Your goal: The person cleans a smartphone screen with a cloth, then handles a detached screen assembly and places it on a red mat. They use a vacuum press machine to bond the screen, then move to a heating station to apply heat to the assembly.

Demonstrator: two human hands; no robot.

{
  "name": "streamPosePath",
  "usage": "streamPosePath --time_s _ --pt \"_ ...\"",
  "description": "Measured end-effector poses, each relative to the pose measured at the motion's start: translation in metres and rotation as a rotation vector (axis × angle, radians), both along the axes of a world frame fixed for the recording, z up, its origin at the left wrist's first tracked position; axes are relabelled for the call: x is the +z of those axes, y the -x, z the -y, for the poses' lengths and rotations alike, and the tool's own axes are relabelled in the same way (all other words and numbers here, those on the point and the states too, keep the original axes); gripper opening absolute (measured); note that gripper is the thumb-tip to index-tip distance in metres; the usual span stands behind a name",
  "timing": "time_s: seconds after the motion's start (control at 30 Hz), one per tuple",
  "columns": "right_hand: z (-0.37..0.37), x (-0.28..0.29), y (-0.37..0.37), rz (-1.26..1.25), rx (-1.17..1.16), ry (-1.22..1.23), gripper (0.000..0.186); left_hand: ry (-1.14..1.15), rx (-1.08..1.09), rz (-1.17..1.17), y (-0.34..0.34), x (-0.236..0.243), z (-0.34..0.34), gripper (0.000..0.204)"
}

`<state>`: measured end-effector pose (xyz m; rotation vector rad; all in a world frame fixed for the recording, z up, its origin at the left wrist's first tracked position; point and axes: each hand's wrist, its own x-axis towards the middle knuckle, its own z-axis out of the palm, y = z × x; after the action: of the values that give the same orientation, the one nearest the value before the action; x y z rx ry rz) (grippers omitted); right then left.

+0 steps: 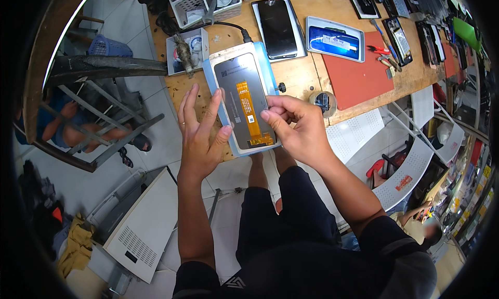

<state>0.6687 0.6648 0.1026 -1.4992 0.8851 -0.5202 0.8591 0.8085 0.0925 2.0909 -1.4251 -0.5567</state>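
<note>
A phone display panel lies grey back up, with an orange flex cable running down its middle. Under it is a white and blue plate at the bench's front edge. My left hand is open, fingers spread, with fingertips at the plate's left edge. At the panel's right edge my right hand is closed, the thumb tip over the panel and the other fingers curled beside it. What those fingers pinch, if anything, is hidden.
Behind the plate stand a small white box and a phone. To the right are a blue phone in a tray, a red mat, a tape roll and pliers. Another person sits at far left.
</note>
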Motion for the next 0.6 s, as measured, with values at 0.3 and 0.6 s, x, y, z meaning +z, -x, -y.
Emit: streamPosePath --time_s 0.3,0.6 --pt "-0.008 -0.008 0.021 -0.086 -0.312 0.330 0.031 -0.036 -0.031 0.025 -0.004 -0.003 -0.002 0.063" --pt "-0.052 -0.037 0.082 -0.302 0.048 0.158 0.042 0.043 -0.180 0.058 -0.003 -0.009 -0.003 0.069"
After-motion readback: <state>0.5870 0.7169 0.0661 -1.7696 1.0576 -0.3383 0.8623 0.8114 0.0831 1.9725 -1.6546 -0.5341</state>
